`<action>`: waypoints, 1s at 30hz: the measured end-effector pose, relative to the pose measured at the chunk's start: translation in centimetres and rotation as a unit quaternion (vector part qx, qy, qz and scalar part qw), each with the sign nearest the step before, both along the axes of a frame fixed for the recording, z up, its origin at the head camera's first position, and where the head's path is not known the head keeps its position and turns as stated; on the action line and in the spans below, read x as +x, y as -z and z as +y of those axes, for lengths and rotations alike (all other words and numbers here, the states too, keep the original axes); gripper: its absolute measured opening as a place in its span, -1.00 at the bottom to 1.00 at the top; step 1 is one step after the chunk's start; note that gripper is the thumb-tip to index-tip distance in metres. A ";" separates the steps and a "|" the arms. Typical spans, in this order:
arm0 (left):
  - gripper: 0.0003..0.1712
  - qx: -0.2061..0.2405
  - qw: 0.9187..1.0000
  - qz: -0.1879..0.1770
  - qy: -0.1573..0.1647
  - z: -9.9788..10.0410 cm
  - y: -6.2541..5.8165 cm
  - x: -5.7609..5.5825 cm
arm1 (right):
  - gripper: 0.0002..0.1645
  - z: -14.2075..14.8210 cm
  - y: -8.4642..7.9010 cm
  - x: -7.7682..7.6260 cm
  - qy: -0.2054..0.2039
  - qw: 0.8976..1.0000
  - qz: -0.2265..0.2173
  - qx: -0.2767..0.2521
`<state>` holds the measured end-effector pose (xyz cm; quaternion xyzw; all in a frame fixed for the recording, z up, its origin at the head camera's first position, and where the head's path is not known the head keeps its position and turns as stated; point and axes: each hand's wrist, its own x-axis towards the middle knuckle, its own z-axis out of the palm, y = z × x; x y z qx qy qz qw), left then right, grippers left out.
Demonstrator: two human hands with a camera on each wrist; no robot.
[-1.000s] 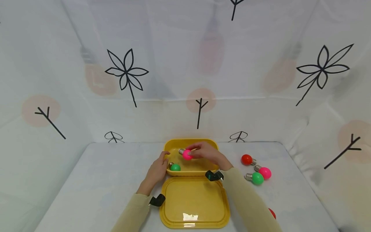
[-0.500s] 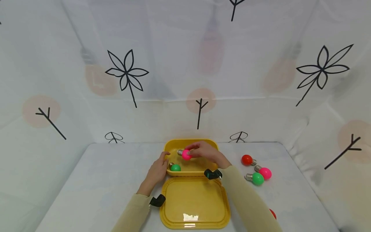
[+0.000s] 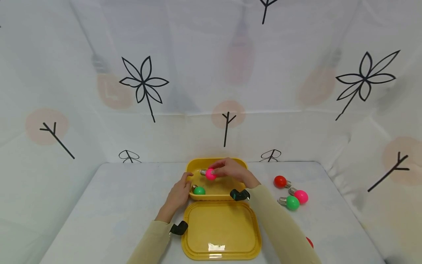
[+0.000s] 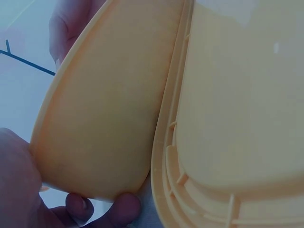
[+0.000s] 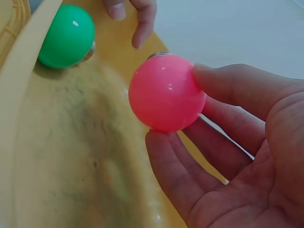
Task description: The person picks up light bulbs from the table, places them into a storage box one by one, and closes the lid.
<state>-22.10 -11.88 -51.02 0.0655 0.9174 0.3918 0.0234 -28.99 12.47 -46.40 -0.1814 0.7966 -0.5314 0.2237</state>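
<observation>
My right hand (image 3: 230, 170) pinches a pink light bulb (image 3: 210, 174) between thumb and fingers, over the yellow box (image 3: 221, 197). The bulb's metal screw base points left in the head view; in the right wrist view its round pink globe (image 5: 166, 92) hides most of that base. A green bulb (image 3: 199, 190) lies inside the box at the near left corner. At the box's left side, my left hand (image 3: 179, 192) grips the wall, some fingers over the rim. The left wrist view shows its fingertips (image 4: 124, 209) under the box's corner.
A yellow lid (image 3: 221, 231) lies flat in front of the box. To the right on the white table lie a red bulb (image 3: 280, 182), a pink bulb (image 3: 301, 196) and a green bulb (image 3: 292, 202). A red thing (image 3: 309, 242) shows partly behind the right sleeve.
My right hand has moved slightly left and away from me with the pink bulb, over the box. The left hand stays on the box wall.
</observation>
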 end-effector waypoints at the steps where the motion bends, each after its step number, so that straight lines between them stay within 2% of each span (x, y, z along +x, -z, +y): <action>1: -0.65 0.000 1.000 -0.001 -0.001 0.0 0.0 0.0 | -0.55 0.0 0.1 0.0 0.000 1.000 0.000 0.002; 12: -0.65 0.006 1.000 -0.008 0.000 -0.1 0.1 -0.1 | -0.58 -0.3 0.4 -1.0 -0.005 1.000 -0.009 0.018; 30: -0.65 0.000 1.000 -0.002 -0.004 -0.1 0.3 -0.2 | -0.61 -0.8 1.4 -1.8 -0.010 0.996 0.009 0.090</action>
